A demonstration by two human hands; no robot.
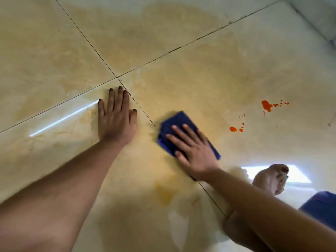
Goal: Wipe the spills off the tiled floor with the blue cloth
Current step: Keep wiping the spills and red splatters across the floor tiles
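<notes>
A folded blue cloth (175,124) lies flat on the glossy beige tiled floor (209,70). My right hand (192,151) presses on it with straight, spread fingers and covers its near half. Flat on the tile to the left of the cloth rests my left hand (116,117), fingers straight, holding nothing. Orange-red spill spots lie to the right of the cloth: a larger splash (267,105) with small drops beside it, and two smaller blobs (233,129) closer in. A yellowish smear (163,194) marks the tile nearer to me.
Dark grout lines (116,77) cross just beyond my left hand. A bare foot (271,179) rests on the floor at the lower right, with a blue object (320,204) beside it at the frame edge. A grey wall base (316,17) runs along the top right.
</notes>
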